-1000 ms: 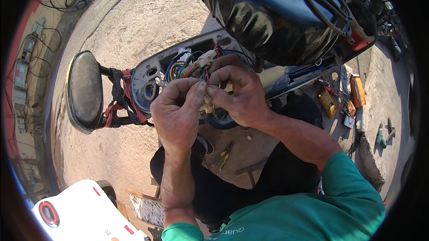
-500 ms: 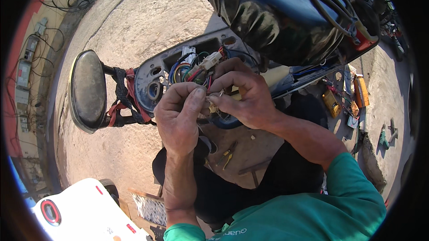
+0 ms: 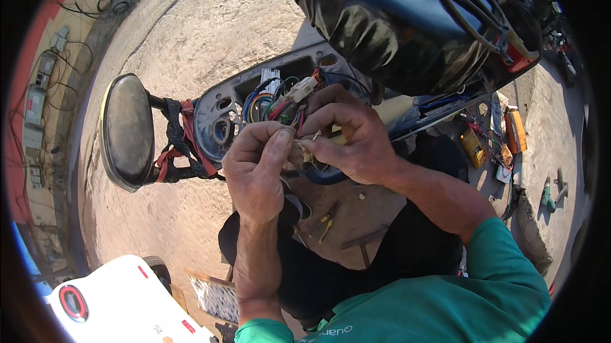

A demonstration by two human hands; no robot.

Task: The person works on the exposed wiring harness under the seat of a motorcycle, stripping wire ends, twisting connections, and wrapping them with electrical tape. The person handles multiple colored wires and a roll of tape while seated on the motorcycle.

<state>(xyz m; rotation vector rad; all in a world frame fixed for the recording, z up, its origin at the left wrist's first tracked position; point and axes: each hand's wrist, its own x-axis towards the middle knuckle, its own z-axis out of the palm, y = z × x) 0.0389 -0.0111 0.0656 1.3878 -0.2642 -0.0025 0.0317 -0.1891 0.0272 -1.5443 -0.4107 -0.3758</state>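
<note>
Both my hands meet over the open body of a scooter-like vehicle (image 3: 210,107), thumbs and forefingers pinched close together. My left hand (image 3: 258,165) is closed on a thin wire whose end hardly shows between the fingertips. Just beside it, my right hand (image 3: 350,139) pinches thin wire too, with pale strands at its thumb. Behind the fingers lies a bundle of coloured wires (image 3: 258,102), with a white plug connector (image 3: 301,89) on top. A finned silver module (image 3: 270,77) sits in the body's recess beyond them.
A padded backrest (image 3: 129,132) juts out at the left. Black-wrapped cargo (image 3: 375,21) bulks at the upper right. Pliers (image 3: 326,222) lie on the ground below my hands. A yellow multimeter (image 3: 473,147) and a green power tool (image 3: 547,195) lie at the right; a white vehicle part (image 3: 114,298) stands lower left.
My hands stay pinched together in nearly the same place, with only slight finger movement. The whole view has shifted very slightly.
</note>
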